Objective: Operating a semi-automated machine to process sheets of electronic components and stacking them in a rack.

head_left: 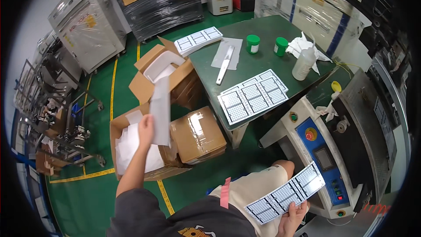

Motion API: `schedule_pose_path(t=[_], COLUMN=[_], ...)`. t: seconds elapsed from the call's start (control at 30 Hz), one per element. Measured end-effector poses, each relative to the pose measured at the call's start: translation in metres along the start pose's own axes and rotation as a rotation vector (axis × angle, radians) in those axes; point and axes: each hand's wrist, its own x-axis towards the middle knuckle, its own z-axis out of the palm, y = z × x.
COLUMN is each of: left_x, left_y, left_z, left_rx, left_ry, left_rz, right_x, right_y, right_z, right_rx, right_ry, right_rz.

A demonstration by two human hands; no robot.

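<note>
My left hand (146, 125) is shut around a long white sheet (161, 110). I hold it up over the open box (131, 149) on the green floor, which has more white sheets inside. My right hand (293, 214) pinches a grid panel (286, 192) by its bottom end, down by my knee, so it stays flat. More grid panels (253, 95) lie on the green table (263, 39), near two green jars (266, 44) and a white bottle (304, 63).

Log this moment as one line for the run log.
left hand: grip on white sheet above open box | right hand: grip on grid panel | more panels on green table
</note>
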Motion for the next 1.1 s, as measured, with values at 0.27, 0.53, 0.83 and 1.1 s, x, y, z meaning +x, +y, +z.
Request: schedule_pose_path(t=[0.27, 0.53, 0.83, 1.1], left_x=[-0.026, -0.019, 0.02, -0.164], left_y=[-0.22, -0.203, -0.123, 0.179], left_z=[-0.153, -0.094, -0.068, 0.112], left_rx=[0.562, 0.544, 0.532, -0.662], left_ry=[0.275, 0.124, 0.427, -0.885], left_rz=[-0.389, -0.506, 0.012, 0.168], right_x=[0.004, 0.003, -0.011, -0.007], right_y=[0.007, 0.019, 0.005, -0.005], right_z=[-0.001, -0.008, -0.019, -0.003], right_rx=[-0.031, -0.035, -0.066, 0.003], right_ry=[-0.006, -0.059, 0.089, -0.057], right_rz=[0.115, 0.076, 0.051, -0.311])
